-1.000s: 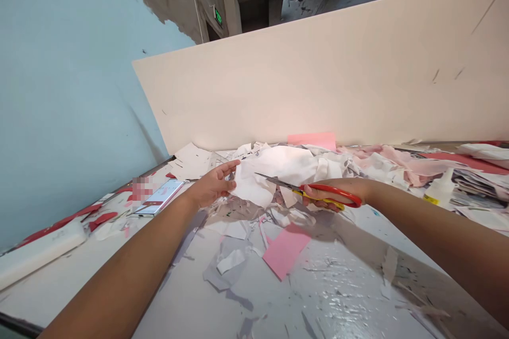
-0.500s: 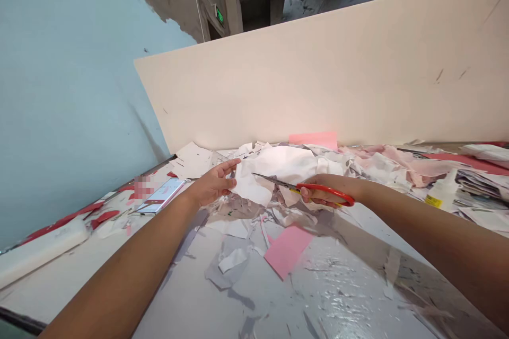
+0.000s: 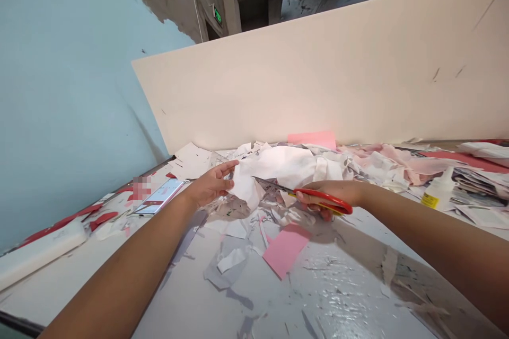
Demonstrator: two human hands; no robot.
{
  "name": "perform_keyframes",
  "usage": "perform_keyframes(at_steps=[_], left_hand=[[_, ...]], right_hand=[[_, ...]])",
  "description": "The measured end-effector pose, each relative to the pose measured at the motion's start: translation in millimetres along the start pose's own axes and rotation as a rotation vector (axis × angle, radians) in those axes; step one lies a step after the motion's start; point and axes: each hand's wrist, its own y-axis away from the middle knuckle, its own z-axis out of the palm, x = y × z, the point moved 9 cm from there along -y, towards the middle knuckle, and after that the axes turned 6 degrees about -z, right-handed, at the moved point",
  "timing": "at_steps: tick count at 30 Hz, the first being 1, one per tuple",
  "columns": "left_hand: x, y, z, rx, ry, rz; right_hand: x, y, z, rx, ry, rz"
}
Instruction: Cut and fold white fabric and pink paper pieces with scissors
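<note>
My left hand [image 3: 210, 185] pinches the left edge of a white paper sheet [image 3: 286, 167] and holds it above the table. In my right hand [image 3: 330, 193] I grip red-handled scissors [image 3: 318, 198], fingers through the handles. Their blades point left and meet the sheet's lower edge near its middle. A flap of the sheet hangs down between my two hands. Below them lie several white paper scraps [image 3: 233, 259] and a pink paper piece [image 3: 286, 249] on the table.
A phone [image 3: 161, 196] lies left of my left hand. Red paper offcuts [image 3: 101, 217] lie along the left edge. A glue bottle [image 3: 437, 190] stands at the right among piled papers [image 3: 473, 183]. A tall beige board [image 3: 338, 79] backs the grey table [image 3: 342, 296].
The scissors have moved left into the sheet and their blades have closed further. The sheet's lower part now sags between my hands. My left hand has stayed put.
</note>
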Motion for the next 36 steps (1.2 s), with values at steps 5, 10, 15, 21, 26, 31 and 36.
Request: perform_keyframes(at_steps=[5,10,15,21,26,31,36], left_hand=[[-2,0,1.2,-0.035,0.0,-0.008],[0,1,3.2,-0.052,0.004,-0.005],[1,1,3.2,-0.052,0.008,-0.003],[-1,0,1.2,-0.053,0.008,-0.006],[-1,0,-0.9,-0.045,0.006,-0.019],[-1,1,-2.2,-0.034,0.003,-0.02],[-3,1,-1.6,-0.049,-0.017,-0.026]], right_hand=[[-1,0,1,0.018,0.027,0.074],[-8,-4,-4,0.023,0.076,0.012],[-14,-6,-4,0.02,0.074,-0.008],[-15,-10,-9,0.065,0.202,-0.034],[-7,-12,-15,0.129,0.199,0.001],[-5,-10,-14,0.187,0.149,0.007],[-21,-8,10,0.019,0.054,-0.055]])
